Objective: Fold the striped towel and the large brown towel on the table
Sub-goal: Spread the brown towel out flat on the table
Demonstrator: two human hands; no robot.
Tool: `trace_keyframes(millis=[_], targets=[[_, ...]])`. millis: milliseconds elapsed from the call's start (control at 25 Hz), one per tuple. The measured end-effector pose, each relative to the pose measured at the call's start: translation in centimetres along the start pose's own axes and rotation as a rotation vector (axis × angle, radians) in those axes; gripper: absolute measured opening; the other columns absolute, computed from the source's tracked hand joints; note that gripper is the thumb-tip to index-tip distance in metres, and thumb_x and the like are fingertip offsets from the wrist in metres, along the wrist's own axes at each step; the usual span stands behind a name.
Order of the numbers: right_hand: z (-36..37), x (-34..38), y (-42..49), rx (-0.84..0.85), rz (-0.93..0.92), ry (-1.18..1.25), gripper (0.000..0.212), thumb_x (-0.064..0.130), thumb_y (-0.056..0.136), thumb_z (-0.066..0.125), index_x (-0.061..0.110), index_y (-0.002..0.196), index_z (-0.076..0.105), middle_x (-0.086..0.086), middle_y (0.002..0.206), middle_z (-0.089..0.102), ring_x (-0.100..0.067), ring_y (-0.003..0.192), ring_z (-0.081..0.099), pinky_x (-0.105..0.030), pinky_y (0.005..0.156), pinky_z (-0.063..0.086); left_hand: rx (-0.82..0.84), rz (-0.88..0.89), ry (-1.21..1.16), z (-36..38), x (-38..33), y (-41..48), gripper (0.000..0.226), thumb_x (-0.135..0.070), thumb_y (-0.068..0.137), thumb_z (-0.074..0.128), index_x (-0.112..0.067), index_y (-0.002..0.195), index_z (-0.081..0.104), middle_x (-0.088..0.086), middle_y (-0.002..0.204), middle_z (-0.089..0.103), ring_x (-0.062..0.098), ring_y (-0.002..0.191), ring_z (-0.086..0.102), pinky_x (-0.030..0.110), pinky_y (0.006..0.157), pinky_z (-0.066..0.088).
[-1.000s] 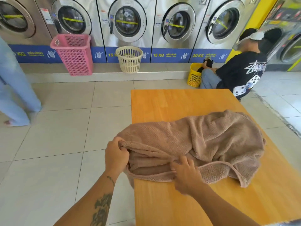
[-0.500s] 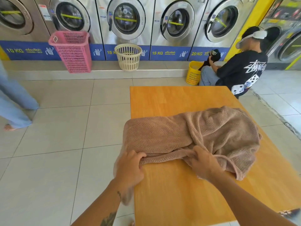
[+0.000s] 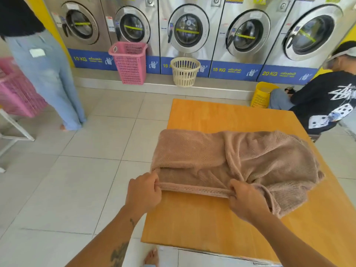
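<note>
**Item under handling.** The brown towel lies across the middle of the orange wooden surface. Its left side reaches the surface's left edge. That left portion lies fairly flat. The right portion is bunched in loose folds and wrinkles. The striped towel is not in view.

**Hands.** The left hand holds the near-left corner of the towel, its fingers curled and pinching the hem. The right hand grips the same hem further along, its fingers closed round the edge where the bunched cloth begins. The stretch of hem between the two hands is drawn straight and taut, just above the surface.

**Step in hand (judgement).** The brown towel is being straightened along one edge, ahead of a first fold. No neat fold is evident, so this part of the task appears to be at an early stage.

**Next move (judgement).**
- The rumpled right half needs spreading or shaking out, so that the remaining corners can be found.
- The held edge could then be carried over to meet the opposite one.
- The bare far part of the surface offers room for this.
- Loose cloth at the left edge may slip off if it is released carelessly.
</note>
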State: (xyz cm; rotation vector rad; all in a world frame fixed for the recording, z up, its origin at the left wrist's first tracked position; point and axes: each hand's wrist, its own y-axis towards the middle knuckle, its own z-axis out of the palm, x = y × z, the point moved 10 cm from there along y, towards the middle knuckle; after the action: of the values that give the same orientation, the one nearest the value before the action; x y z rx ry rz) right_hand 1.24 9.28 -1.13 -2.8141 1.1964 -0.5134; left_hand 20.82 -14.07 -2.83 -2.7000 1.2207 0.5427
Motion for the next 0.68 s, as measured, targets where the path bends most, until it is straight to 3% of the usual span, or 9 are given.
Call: trace_keyframes(millis=[120, 240, 320, 520, 680], targets=[[0.6, -1.0, -1.9, 0.037, -0.090, -0.024, 0.004, 0.026, 0.090, 0.047, 0.026, 0.091, 0.051, 0.004, 0.088, 0.054, -0.024, 0.078, 0.059, -0.039, 0.063, 0.052, -0.036, -0.091, 0.071, 0.0, -1.1, -3.4, 0.008, -0.023, 0.089, 0.051, -0.027, 0.093, 0.058, -0.007, 0.088, 0.049, 0.015, 0.078, 0.050, 0.032, 0.075, 0.039], [2.9, -0.9, -4.4, 0.325, -0.223, 0.046, 0.020, 0.030, 0.092, 0.052, 0.026, 0.110, 0.059, 0.003, 0.105, 0.058, -0.021, 0.095, 0.057, -0.035, 0.078, 0.048, 0.010, -0.183, 0.048, 0.7, -2.1, -5.9, 0.016, -0.020, 0.088, 0.054, -0.031, 0.097, 0.061, -0.006, 0.098, 0.051, 0.016, 0.087, 0.051, 0.034, 0.079, 0.041], [2.6, -2.2, -5.0, 0.326, -0.214, 0.114, 0.031, 0.028, 0.091, 0.055, 0.026, 0.122, 0.057, 0.002, 0.111, 0.052, -0.022, 0.105, 0.053, -0.033, 0.085, 0.044, 0.039, -0.203, 0.001, 1.3, -3.7, -7.1, 0.021, -0.017, 0.085, 0.056, -0.034, 0.097, 0.062, -0.008, 0.104, 0.053, 0.015, 0.092, 0.051, 0.036, 0.085, 0.043], [-1.1, -9.6, -4.8, 0.043, 0.091, 0.040, 0.052, 0.019, 0.081, 0.054, 0.027, 0.131, 0.048, -0.008, 0.132, 0.044, -0.036, 0.126, 0.037, -0.048, 0.100, 0.042, 0.141, -0.035, -0.091, 3.6, -11.6, -7.3, 0.030, -0.017, 0.086, 0.058, -0.033, 0.111, 0.060, -0.010, 0.109, 0.047, 0.014, 0.107, 0.045, 0.031, 0.089, 0.035], [0.3, -15.0, -7.3, 0.088, 0.279, 0.038, 0.084, 0.017, 0.071, 0.058, 0.035, 0.144, 0.021, -0.004, 0.137, 0.036, -0.036, 0.124, 0.040, -0.048, 0.097, 0.043, 0.381, 0.087, -0.092, 8.4, -17.5, -6.9, 0.047, -0.028, 0.092, 0.058, -0.037, 0.136, 0.045, -0.009, 0.128, 0.040, 0.016, 0.125, 0.037, 0.045, 0.113, 0.028]])
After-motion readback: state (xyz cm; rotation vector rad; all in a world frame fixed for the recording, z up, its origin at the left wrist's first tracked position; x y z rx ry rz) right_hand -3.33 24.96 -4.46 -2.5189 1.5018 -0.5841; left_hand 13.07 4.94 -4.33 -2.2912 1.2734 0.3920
